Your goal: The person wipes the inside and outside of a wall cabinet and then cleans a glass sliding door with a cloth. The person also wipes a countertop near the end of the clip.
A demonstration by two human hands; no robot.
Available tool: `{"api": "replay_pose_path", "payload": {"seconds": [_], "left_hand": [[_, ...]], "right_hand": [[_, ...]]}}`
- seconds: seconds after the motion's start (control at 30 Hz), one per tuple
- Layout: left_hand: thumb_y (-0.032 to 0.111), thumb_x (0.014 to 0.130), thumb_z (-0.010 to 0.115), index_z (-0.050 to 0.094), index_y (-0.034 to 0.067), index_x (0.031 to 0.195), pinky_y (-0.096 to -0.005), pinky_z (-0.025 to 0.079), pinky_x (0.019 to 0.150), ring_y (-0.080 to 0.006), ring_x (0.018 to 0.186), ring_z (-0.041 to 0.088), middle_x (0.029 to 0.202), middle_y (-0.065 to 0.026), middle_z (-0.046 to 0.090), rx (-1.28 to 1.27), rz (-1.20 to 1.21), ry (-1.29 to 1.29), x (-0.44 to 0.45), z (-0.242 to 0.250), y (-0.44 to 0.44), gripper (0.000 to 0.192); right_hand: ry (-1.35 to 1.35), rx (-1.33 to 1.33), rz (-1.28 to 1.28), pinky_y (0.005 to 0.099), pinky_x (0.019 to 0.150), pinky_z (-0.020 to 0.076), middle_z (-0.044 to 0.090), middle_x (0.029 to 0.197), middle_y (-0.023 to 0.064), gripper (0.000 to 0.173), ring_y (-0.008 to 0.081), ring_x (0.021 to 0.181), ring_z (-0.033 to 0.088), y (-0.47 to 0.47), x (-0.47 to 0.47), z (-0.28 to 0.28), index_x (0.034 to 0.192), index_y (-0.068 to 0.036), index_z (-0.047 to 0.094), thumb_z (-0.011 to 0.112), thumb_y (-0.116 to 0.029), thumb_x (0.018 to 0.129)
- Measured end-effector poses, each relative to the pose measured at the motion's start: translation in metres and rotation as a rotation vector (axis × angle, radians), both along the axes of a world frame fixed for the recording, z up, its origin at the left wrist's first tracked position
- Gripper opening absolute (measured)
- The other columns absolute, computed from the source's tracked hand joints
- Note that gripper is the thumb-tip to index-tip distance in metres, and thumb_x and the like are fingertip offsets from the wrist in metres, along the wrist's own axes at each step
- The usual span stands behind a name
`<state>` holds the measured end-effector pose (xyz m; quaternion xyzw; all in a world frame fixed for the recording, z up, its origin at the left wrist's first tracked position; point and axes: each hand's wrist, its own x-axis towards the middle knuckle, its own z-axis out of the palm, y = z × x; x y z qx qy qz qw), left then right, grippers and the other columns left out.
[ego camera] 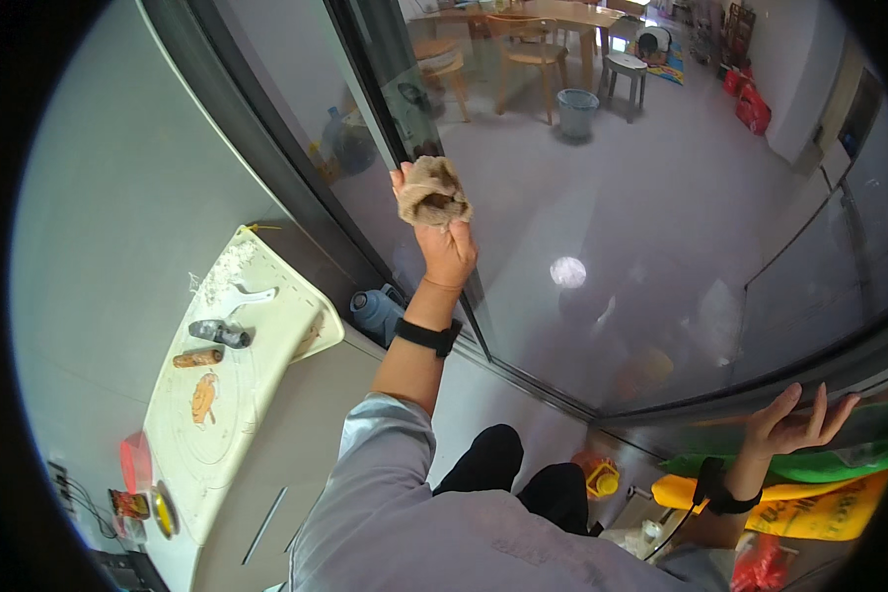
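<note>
A crumpled tan-brown cloth [434,192] is in my left hand [444,248], its fingers wrapped round it, against or close to the dark frame of a glass sliding door [376,81]. Whether the cloth touches the frame cannot be told. Low on the right, my right hand [803,422] has its fingers spread and holds nothing; the fingertips are at the dark lower rail of the glass [718,385]. Both wrists wear black straps.
On the left, a pale board [266,385] bears a white brush [251,297] and bottles. A blue jug [376,314] stands by the door track. Yellow and green bags [821,507] lie at right. Beyond the glass are chairs, a bin [577,111] and a crouching person [653,44].
</note>
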<state>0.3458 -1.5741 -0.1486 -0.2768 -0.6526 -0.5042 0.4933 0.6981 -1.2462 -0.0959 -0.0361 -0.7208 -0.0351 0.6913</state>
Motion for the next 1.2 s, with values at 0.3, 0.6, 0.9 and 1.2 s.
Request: {"api": "replay_pose_path", "payload": {"seconds": [0.3,0.6,0.9,1.2], "left_hand": [[0.027,0.089,0.053,0.041,0.004,0.138,-0.0587,0.008,0.114,-0.0476,0.142,0.016,0.152,-0.0244,0.025,-0.299,0.091,0.104,0.003,-0.223,-0.013,0.056],[0.013,0.085,0.051,0.032,-0.008,0.139,-0.0601,0.005,0.114,-0.0529,0.140,0.011,0.151,-0.0310,0.019,-0.329,0.085,0.110,0.029,-0.260,-0.004,0.061],[0.007,0.084,0.056,0.056,-0.008,0.105,-0.0548,0.021,0.106,-0.0416,0.127,0.029,0.133,-0.0263,0.036,0.020,0.207,0.244,0.065,-0.113,0.080,0.026],[0.011,0.076,0.061,0.064,0.012,0.112,-0.0499,0.031,0.102,-0.0235,0.127,0.043,0.123,-0.0003,0.055,-0.819,-0.236,0.322,0.137,-0.237,0.122,0.036]], "right_hand": [[-0.075,0.056,-0.171,0.0497,0.113,0.0263,0.018,0.154,0.0254,0.027,0.0434,0.141,0.023,-0.020,-0.009,-0.208,0.119,-0.007,0.060,0.060,-0.010,0.092],[-0.124,0.106,-0.159,0.0460,0.113,0.0214,0.020,0.150,0.0306,0.025,0.0448,0.141,0.021,-0.016,-0.008,-0.277,0.114,-0.006,0.066,0.053,-0.006,0.092],[-0.123,0.023,-0.232,0.0519,0.113,0.0165,0.026,0.146,0.0367,0.032,0.0441,0.139,0.025,-0.020,-0.010,-0.284,0.112,-0.011,0.068,0.059,-0.006,0.081],[-0.094,-0.027,-0.240,0.0481,0.113,0.0196,0.033,0.144,0.0324,0.031,0.0400,0.137,0.033,-0.026,-0.012,-0.281,0.104,-0.011,0.071,0.062,-0.004,0.075]]}}
